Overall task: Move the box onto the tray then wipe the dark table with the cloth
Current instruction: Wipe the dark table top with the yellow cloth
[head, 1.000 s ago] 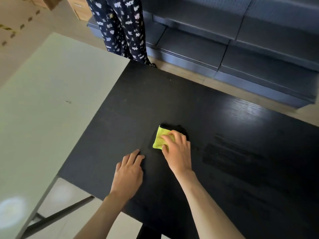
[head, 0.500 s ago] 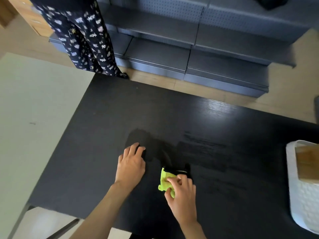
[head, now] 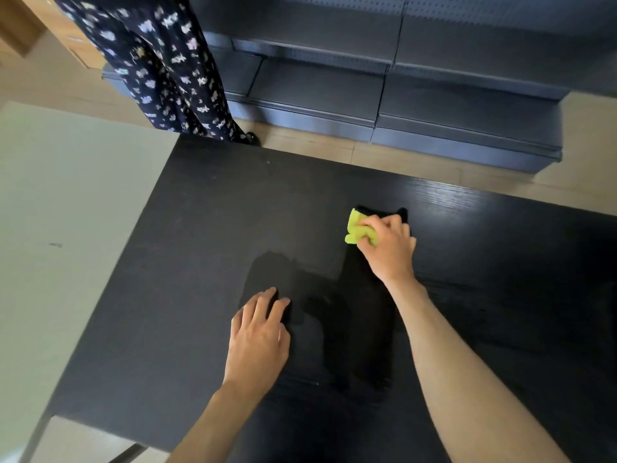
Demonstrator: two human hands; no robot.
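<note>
My right hand [head: 387,248] presses a crumpled yellow-green cloth [head: 357,228] onto the dark table [head: 200,228], past its middle toward the far edge. A wet, darker streak runs on the table surface from the cloth back toward me. My left hand [head: 258,335] lies flat on the table, palm down, fingers slightly apart, holding nothing, to the left of the streak. The box and the tray are out of view.
A pale table [head: 66,228] adjoins the dark one on the left. A person in a dark patterned skirt [head: 160,65] stands at the far left corner. Grey empty shelving [head: 384,78] lines the wall beyond a strip of wooden floor [head: 434,168].
My right hand pushed the cloth away from me, from near the front edge toward the far side, leaving a wet streak. The view shifted left, so the white tray left the frame.
</note>
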